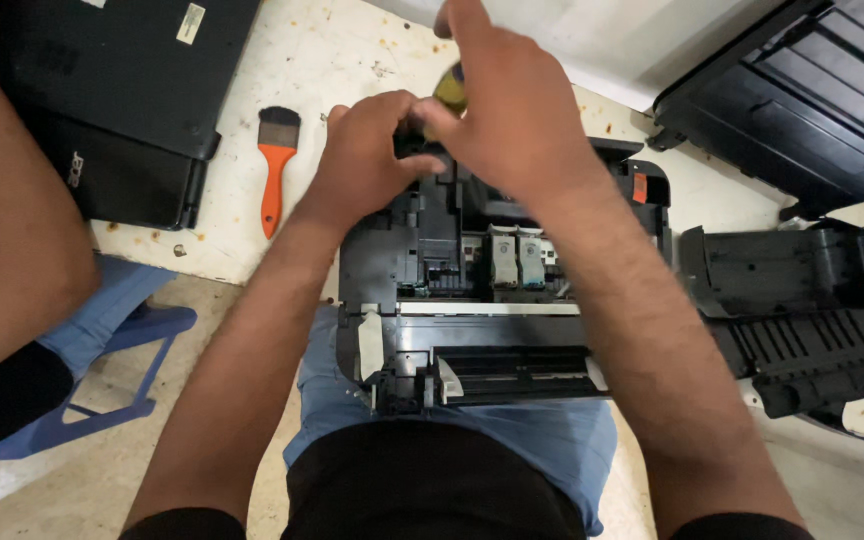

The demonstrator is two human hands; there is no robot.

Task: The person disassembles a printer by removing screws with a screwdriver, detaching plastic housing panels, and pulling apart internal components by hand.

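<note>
Both hands are up at the far edge of the printer (pixel 472 330), close together. I see the left hand (pixel 367 155) curled over the black top part of the printer, with its fingers bent down and pressing on the plastic. It is partly closed, but I cannot tell if it grips anything. The right hand (pixel 517 115) is just beside it and a bit higher. Its fingers are closed around a tool with a yellow handle (pixel 452 90). Only a small bit of that handle peeks out between the two hands, so it may be a screwdriver, but I cannot be sure.

The printer is open, with its cover off. It rests partly on the person's lap and partly on the near edge of the pale, spotted table (pixel 322 60). Inside it I see two ink cartridges (pixel 515 262) side by side, near the middle.

A small brush with an orange handle (pixel 274 165) lies on the table to the left of the hands, apart from them. A closed black laptop (pixel 117 100) sits at the far left corner of the table. On the right side lie two big black plastic printer parts: one cover piece (pixel 802 320) just beside the printer, and another tray piece (pixel 802 100) at the far right corner.

Another person's arm (pixel 12 230) shows at the left edge, well away from the hands. A blue stool (pixel 112 370) stands on the floor below it.
</note>
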